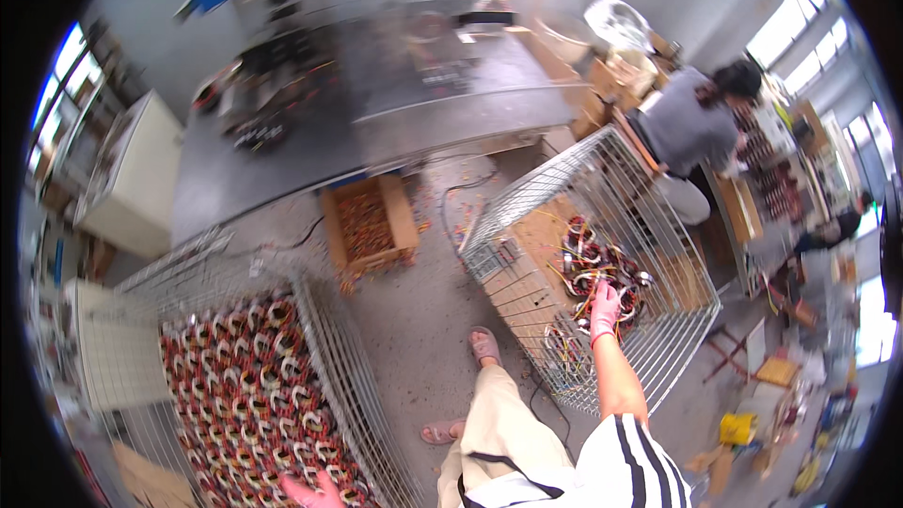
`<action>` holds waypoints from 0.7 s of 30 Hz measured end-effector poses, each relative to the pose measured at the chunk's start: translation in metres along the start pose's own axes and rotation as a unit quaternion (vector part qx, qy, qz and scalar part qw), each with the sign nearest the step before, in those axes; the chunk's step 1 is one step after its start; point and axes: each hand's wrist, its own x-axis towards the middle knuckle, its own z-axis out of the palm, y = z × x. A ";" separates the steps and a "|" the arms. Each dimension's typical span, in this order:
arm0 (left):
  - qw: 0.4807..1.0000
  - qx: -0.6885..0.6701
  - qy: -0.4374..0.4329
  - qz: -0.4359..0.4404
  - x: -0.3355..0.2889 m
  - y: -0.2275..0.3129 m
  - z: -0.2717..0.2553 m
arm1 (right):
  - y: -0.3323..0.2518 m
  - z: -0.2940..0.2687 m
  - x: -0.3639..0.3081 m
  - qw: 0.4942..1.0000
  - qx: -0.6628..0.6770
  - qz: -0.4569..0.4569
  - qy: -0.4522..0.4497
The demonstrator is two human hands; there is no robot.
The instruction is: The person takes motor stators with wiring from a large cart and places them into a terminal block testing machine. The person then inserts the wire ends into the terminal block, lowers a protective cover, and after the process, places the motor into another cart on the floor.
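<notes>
Wire-wound rings (585, 249) are piled right of the frame's centre, where the right hand (605, 310) is placed, and ranked lower left beneath the left hand (314, 491); whether either is clenched cannot be told.

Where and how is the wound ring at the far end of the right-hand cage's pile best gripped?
Probably by its outer rim, from above: the wound ring lies loose, the wire cage walls it in but leaves its top open, and thin leads stick out that look poor to pull on.
</notes>
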 end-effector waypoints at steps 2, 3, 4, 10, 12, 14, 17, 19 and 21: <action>0.980 -0.162 -0.108 0.052 0.011 0.085 0.072 | 0.022 -0.008 0.023 0.995 0.082 0.049 -0.036; 0.969 0.011 -0.133 0.205 0.027 0.134 0.115 | 0.047 -0.027 0.036 0.993 0.064 0.089 -0.033; 0.952 -0.014 -0.193 0.237 0.033 0.200 0.146 | 0.070 -0.030 0.043 0.985 0.100 0.113 -0.085; 0.882 0.000 -0.187 0.433 0.071 0.427 0.373 | 0.135 0.091 0.077 0.915 -0.121 0.213 -0.321; 0.877 0.029 -0.170 0.448 0.085 0.474 0.423 | 0.103 0.144 0.089 0.884 -0.262 0.072 -0.381; 0.879 0.074 -0.155 0.445 0.090 0.496 0.473 | 0.113 0.192 0.113 0.871 -0.250 0.008 -0.423; 0.897 0.104 -0.155 0.400 0.083 0.500 0.512 | 0.157 0.260 0.132 0.869 -0.262 -0.123 -0.402; 0.902 0.111 -0.150 0.389 0.082 0.501 0.517 | 0.175 0.313 0.147 0.815 -0.334 -0.171 -0.442; 0.902 0.125 -0.145 0.388 0.077 0.503 0.518 | 0.197 0.356 0.162 0.737 -0.431 -0.206 -0.478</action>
